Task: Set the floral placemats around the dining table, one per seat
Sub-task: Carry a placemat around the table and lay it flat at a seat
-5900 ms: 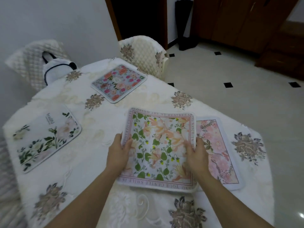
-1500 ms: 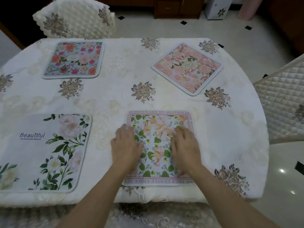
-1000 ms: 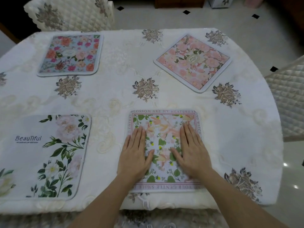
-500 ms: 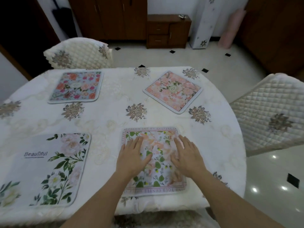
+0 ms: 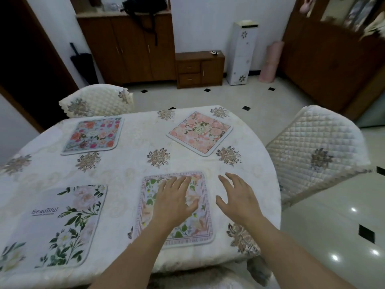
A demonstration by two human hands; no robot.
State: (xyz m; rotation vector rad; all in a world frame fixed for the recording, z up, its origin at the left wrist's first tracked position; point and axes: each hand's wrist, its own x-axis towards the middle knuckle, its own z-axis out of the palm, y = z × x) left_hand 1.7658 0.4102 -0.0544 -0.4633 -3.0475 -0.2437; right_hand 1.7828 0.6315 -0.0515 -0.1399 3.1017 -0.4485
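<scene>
A rectangular placemat with green leaves, peach flowers and a red lettered border (image 5: pixel 199 223) is lying flat at the near side of the round worktop under a cream embroidered tablecloth (image 5: pixel 129 172). Three more are lying around it: a grey placemat with white blooms and the word "Beautiful" (image 5: pixel 56 224) at the near left, a blue placemat with red and pink roses (image 5: pixel 92 135) at the far left, and a pink floral placemat (image 5: pixel 200 133) sitting askew at the far right.

The lettered mat's near edge is sitting close to the worktop's near rim. Bare cloth is showing between all four mats. A quilted cream chair (image 5: pixel 312 151) is standing just beyond the right rim, and another quilted cream chair (image 5: pixel 98 101) behind the blue mat.

The left hand (image 5: pixel 174 203) is resting palm down on the lettered mat, its grip fully open, fingers straight, holding nothing. The right hand (image 5: pixel 237 197) is spreading over bare cloth just right of the mat, grip wide open and empty; whether it is touching the cloth cannot be told.
</scene>
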